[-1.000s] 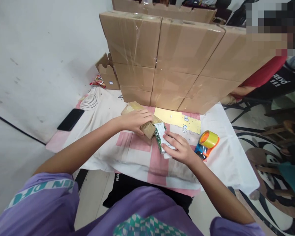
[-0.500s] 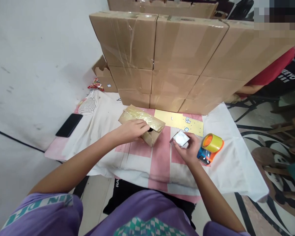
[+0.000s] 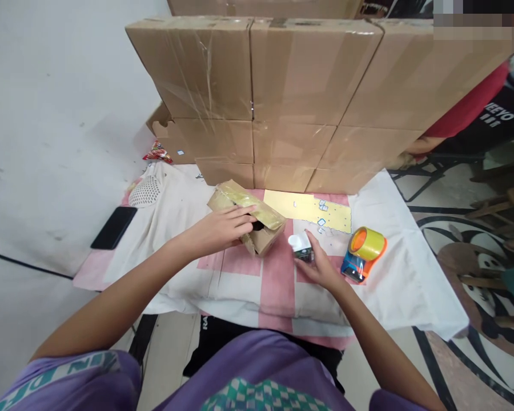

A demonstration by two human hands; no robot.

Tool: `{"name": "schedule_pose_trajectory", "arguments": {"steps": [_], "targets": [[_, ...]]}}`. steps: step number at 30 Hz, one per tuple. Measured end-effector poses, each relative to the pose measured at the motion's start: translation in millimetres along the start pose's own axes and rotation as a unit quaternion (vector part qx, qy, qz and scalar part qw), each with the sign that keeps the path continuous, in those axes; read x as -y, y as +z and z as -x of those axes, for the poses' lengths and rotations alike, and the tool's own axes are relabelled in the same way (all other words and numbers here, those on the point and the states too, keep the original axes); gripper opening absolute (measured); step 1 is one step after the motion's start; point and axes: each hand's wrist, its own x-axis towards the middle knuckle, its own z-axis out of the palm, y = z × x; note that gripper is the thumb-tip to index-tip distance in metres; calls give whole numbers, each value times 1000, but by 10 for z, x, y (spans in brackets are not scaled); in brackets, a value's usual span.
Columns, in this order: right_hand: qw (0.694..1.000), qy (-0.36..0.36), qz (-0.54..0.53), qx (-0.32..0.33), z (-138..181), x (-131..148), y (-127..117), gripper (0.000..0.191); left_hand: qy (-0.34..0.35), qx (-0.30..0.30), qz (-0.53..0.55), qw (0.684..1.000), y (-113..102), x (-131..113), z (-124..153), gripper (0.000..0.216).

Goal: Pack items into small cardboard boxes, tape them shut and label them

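Observation:
A small brown cardboard box (image 3: 270, 238) with shiny tape over its top lies on the cloth, a dark opening showing along its near side. My left hand (image 3: 229, 227) grips this box at its left, fingers over the top beside the opening. To the right, my right hand (image 3: 319, 264) is closed around a small box (image 3: 302, 248) with a white face and a dark printed side, held between thumb and fingers. A gap separates the two boxes. A tape dispenser (image 3: 361, 251) with a yellow roll, blue and orange in body, rests right of my right hand.
Stacked, taped cartons (image 3: 295, 74) wall off the back of the table. Before them lies a yellow card (image 3: 285, 204) with small stickers. A black phone (image 3: 113, 227) and a white perforated cup-shaped piece (image 3: 145, 192) lie at left. Another person's arm (image 3: 428, 144) shows at right.
The small box in my right hand has tilted, so its dark printed side now shows under the white face. My left hand still grips the cardboard box, which has barely shifted.

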Motion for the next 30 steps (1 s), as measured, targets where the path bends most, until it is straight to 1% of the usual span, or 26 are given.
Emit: {"name": "schedule_pose_trajectory", "arguments": {"steps": [2,5,7,10,13,16,19,22,24,26,30], "targets": [[998,-59,31,-12,-61,185,-92,77,-13,-5,-31,999,8,3,-8,16],[983,-143,110,-45,-185,518,-227,72,-22,-2,-47,999,26,12,-13,27],[964,-173,193,-57,-275,722,-286,62,-20,5,-44,999,35,20,-25,31],[935,-188,292,-77,-390,930,-277,47,-27,4,-40,999,40,32,-61,29],[917,-183,343,-90,-454,1032,-176,41,-29,-3,-32,999,19,37,-106,25],[906,-170,378,-90,-468,1131,-104,45,-27,-2,-29,999,-44,26,-159,24],[900,-139,406,-80,-477,1280,-131,48,-33,1,-29,999,-123,-7,-226,25],[891,-94,440,-50,-524,1409,-198,51,-28,1,-31,999,-164,-56,-300,25],[890,-72,450,-27,-580,1438,-225,52,-23,1,-40,999,-155,-83,-337,26],[889,-58,454,-8,-648,1429,-231,48,-21,1,-47,999,-125,-92,-353,29],[886,-62,458,35,-791,1423,-241,27,-25,-10,-48,999,-62,-59,-329,32]]}}
